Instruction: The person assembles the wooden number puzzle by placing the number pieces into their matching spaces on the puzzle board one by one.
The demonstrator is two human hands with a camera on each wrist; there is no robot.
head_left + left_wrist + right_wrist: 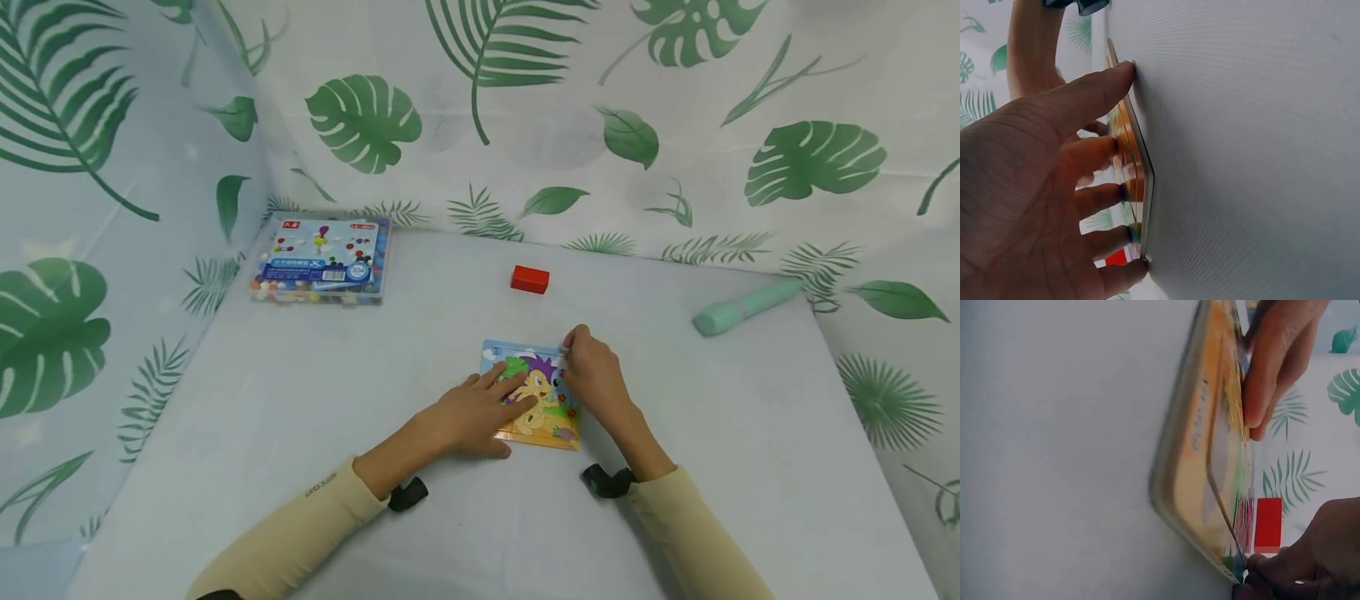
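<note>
A small square picture puzzle in a thin frame lies on the table, showing a purple-haired cartoon animal. Across its left part my left hand rests with spread, fairly straight fingers. In the left wrist view, the fingertips touch the puzzle's face, and the thumb lies by its near edge. My right hand is at the top right corner, its fingers curled. The right wrist view shows its thumb and fingers pinching the puzzle's edge there; the fingertips are partly hidden.
Behind the puzzle lies a red block. A clear plastic box of colourful small parts stands at the back left, and a pale green cylindrical object lies at the back right. Leaf-patterned cloth rises behind the table.
</note>
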